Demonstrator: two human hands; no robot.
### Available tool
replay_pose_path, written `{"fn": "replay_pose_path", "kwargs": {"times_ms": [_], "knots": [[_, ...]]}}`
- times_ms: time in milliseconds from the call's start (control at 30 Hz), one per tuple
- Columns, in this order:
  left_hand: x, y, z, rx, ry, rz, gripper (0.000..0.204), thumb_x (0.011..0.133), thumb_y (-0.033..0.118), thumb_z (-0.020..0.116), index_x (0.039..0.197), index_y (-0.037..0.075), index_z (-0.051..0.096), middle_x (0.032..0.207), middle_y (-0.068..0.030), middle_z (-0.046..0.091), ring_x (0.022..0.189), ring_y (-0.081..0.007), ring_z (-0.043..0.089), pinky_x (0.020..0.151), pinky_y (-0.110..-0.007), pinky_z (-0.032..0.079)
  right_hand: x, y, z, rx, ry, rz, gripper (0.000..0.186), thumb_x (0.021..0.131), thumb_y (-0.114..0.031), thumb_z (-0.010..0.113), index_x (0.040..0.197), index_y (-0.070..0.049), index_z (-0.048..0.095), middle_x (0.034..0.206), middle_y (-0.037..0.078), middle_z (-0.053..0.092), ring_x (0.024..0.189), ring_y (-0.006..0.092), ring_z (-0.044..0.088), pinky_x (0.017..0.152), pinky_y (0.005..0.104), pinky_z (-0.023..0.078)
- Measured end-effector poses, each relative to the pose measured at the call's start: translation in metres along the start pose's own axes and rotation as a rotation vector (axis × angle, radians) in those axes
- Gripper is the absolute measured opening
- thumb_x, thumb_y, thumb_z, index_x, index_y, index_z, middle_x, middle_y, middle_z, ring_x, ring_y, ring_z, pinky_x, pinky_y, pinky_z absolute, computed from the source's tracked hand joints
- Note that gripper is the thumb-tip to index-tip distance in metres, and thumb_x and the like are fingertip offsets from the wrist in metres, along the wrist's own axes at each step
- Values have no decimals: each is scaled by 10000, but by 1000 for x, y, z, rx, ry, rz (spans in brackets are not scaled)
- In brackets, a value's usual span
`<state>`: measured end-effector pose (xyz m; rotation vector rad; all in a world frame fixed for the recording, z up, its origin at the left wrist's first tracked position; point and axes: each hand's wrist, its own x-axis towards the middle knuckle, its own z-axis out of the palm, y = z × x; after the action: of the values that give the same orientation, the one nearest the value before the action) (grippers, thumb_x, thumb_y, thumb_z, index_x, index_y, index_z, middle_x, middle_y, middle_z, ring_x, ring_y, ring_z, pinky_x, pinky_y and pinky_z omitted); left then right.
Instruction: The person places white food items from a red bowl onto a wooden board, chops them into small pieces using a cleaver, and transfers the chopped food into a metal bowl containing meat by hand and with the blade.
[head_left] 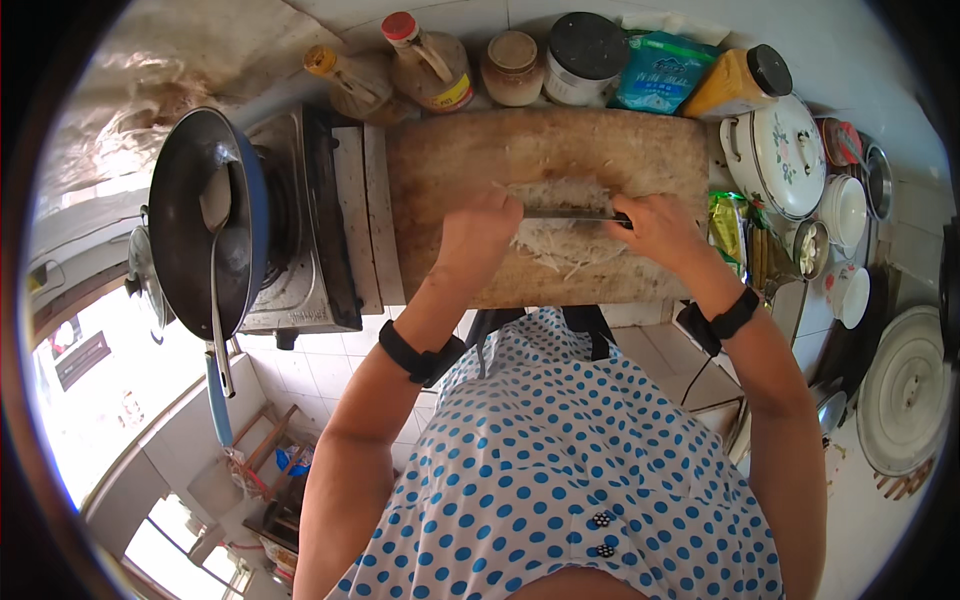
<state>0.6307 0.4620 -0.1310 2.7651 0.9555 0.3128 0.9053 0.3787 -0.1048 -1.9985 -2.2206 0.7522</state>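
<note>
A kitchen knife [568, 214] lies level across a worn wooden cutting board [440, 150], its dark handle to the right. My right hand [657, 228] is closed round that handle. At the blade's left end, my left hand [480, 228] has its fingers curled against the metal; the fingertips are partly hidden. Pale thin shreds [560, 248] of some vegetable are scattered on the board in front of and behind the blade.
Left of the board is a gas stove [300, 220] with a dark wok [185, 240] holding a metal spatula [217, 200]. Bottles and jars [512, 70] line the back wall. At the right stand a white lidded enamel pot [775, 155], a green packet [728, 225] and several bowls [845, 215].
</note>
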Motion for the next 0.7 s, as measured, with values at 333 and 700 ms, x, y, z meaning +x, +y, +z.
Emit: {"fn": "replay_pose_path", "kwargs": {"times_ms": [333, 700], "knots": [[8, -5, -27, -72, -91, -111, 202, 707, 121, 747, 856, 93, 613, 865, -68, 611, 880, -288, 635, 664, -391, 535, 11, -16, -27, -3, 26, -56, 291, 889, -359, 676, 883, -68, 666, 734, 142, 684, 724, 347, 681, 674, 459, 533], [15, -8, -19, -22, 76, 2, 272, 669, 70, 703, 928, 102, 629, 904, -50, 628, 894, -267, 649, 693, -390, 545, 17, -1, -12, -13, 40, -44, 296, 902, -382, 666, 906, -86, 664, 755, 128, 696, 719, 337, 685, 652, 450, 530]]}}
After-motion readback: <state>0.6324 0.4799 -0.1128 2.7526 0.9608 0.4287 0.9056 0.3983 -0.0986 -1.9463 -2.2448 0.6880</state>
